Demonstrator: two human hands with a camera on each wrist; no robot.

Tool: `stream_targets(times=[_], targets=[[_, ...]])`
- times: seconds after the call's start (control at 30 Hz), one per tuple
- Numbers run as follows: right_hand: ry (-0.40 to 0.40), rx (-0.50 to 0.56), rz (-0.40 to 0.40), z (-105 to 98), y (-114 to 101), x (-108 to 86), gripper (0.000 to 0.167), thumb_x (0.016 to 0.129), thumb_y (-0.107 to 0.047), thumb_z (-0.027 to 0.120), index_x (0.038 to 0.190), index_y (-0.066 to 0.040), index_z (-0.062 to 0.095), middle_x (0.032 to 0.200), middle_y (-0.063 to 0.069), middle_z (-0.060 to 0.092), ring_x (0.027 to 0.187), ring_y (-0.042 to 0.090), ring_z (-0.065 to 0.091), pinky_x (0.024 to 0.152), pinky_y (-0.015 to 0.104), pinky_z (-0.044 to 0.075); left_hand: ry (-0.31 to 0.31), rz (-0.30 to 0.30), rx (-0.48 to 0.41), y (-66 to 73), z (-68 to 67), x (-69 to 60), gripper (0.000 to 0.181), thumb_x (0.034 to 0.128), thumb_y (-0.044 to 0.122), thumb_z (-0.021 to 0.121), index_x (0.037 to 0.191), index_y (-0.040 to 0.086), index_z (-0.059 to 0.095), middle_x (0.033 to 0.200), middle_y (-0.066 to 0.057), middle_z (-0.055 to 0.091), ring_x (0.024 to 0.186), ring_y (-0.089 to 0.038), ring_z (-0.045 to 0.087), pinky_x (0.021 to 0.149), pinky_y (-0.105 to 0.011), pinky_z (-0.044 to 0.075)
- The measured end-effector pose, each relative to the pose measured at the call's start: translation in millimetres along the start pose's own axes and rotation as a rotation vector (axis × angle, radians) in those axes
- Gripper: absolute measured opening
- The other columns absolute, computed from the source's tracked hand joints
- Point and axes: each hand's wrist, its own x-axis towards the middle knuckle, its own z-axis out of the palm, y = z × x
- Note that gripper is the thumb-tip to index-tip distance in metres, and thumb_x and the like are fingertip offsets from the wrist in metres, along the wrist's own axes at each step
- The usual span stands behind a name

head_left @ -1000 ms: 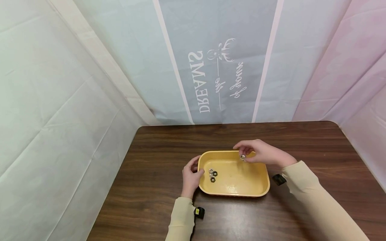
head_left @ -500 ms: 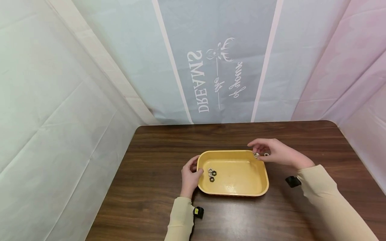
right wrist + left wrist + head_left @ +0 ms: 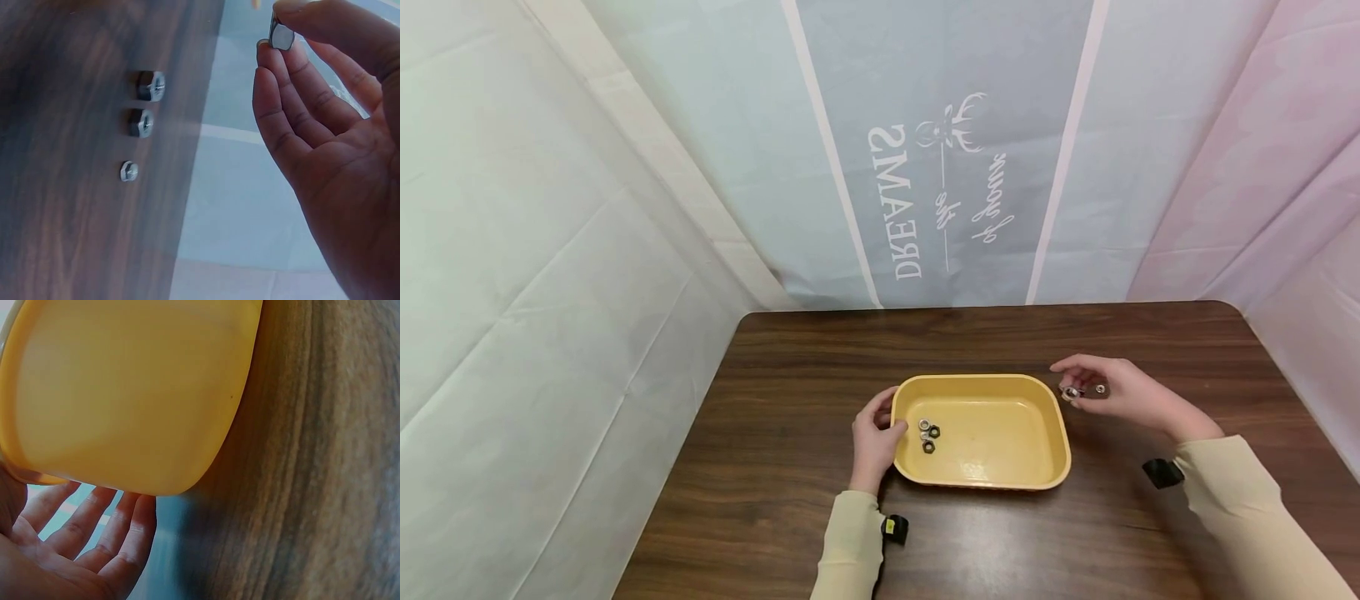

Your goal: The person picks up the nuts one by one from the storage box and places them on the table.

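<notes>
Right hand [image 3: 1123, 398]: fingers pinching a metal nut [image 3: 282, 36] just right of the yellow tray [image 3: 1000, 429], above the worktop [image 3: 805, 400]; three loose nuts [image 3: 137, 123] nearby. Left hand [image 3: 874, 442] grips tray's end. Likely mid-transfer; next calls for controlled lowering, then release.

The tray [image 3: 1000, 437] at the left hand [image 3: 871, 443] was yellow, the nut [image 3: 283, 37] in the right hand [image 3: 350, 156] silver, the table [image 3: 820, 358] beneath both brown with dark streaks.
</notes>
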Motion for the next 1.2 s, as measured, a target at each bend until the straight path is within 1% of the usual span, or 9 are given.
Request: stream_targets(times=[0.17, 0.27, 0.4, 0.5, 0.73, 0.97, 1.2], targets=[[0.011, -0.029, 0.004, 2.7, 4.8, -8.3, 0.054, 0.069, 0.007, 0.079, 0.119, -0.004, 0.060, 0.091, -0.002, 0.065, 0.081, 0.014, 0.060, 0.069, 0.025, 0.051, 0.000, -0.007, 0.002, -4.5, 0.2, 1.0, 0.055, 0.0728, -0.009, 0.063, 0.121, 0.018, 0.066, 0.104, -0.008, 0.066, 0.082, -0.020, 0.062, 0.064, -0.029, 0.054], [0.025, -0.045, 0.002, 1.7, -4.3, -9.4, 0.053, 0.067, 0.012, 0.078, 0.116, 0.000, 0.060, 0.089, 0.002, 0.064, 0.079, 0.018, 0.060, 0.067, 0.027, 0.052, 0.003, -0.015, 0.009, -4.4, 0.1, 0.6, 0.055, 0.0726, -0.008, 0.063, 0.121, 0.019, 0.066, 0.104, -0.006, 0.066, 0.081, -0.019, 0.062, 0.064, -0.029, 0.054], [0.035, -0.046, 0.003, 4.1, 1.8, -14.2, 0.054, 0.065, 0.014, 0.078, 0.114, 0.001, 0.060, 0.087, 0.003, 0.064, 0.078, 0.019, 0.060, 0.068, 0.027, 0.052, 0.008, -0.019, 0.008, -4.8, 0.3, 0.1, 0.055, 0.0723, -0.008, 0.063, 0.121, 0.018, 0.066, 0.104, -0.006, 0.066, 0.080, -0.018, 0.062, 0.064, -0.029, 0.054], [0.027, -0.029, 0.022, 8.4, 18.6, -20.2, 0.054, 0.067, 0.011, 0.079, 0.116, -0.001, 0.060, 0.089, -0.001, 0.064, 0.080, 0.014, 0.060, 0.070, 0.024, 0.051, 0.011, -0.020, 0.005, -5.8, 1.1, -0.1, 0.055, 0.0723, -0.008, 0.063, 0.120, 0.018, 0.066, 0.104, -0.006, 0.066, 0.081, -0.018, 0.062, 0.065, -0.029, 0.054], [0.037, -0.019, 0.051, 13.0, 25.7, -23.4, 0.051, 0.069, 0.010, 0.078, 0.115, 0.000, 0.061, 0.089, -0.002, 0.063, 0.079, 0.013, 0.060, 0.068, 0.025, 0.052, 0.010, -0.017, -0.013, -4.5, 1.3, 1.2, 0.055, 0.0725, -0.008, 0.063, 0.120, 0.019, 0.067, 0.103, -0.005, 0.066, 0.080, -0.019, 0.062, 0.063, -0.029, 0.054], [0.039, -0.011, 0.069, 21.1, 32.1, -26.5, 0.050, 0.068, 0.012, 0.077, 0.115, 0.001, 0.061, 0.087, 0.002, 0.064, 0.077, 0.017, 0.061, 0.067, 0.025, 0.052, 0.006, -0.019, 0.000, -2.3, -0.6, 1.3, 0.055, 0.0715, -0.008, 0.062, 0.120, 0.018, 0.067, 0.102, -0.007, 0.066, 0.081, -0.021, 0.062, 0.059, -0.030, 0.054], [0.029, -0.003, 0.089, 28.1, 41.7, -28.5, 0.051, 0.070, 0.013, 0.075, 0.117, 0.002, 0.059, 0.087, 0.004, 0.062, 0.076, 0.018, 0.062, 0.064, 0.028, 0.053, 0.007, -0.030, 0.002, -1.9, -0.8, 0.5, 0.055, 0.0723, -0.008, 0.062, 0.120, 0.019, 0.067, 0.103, -0.006, 0.066, 0.082, -0.020, 0.062, 0.060, -0.029, 0.054]])
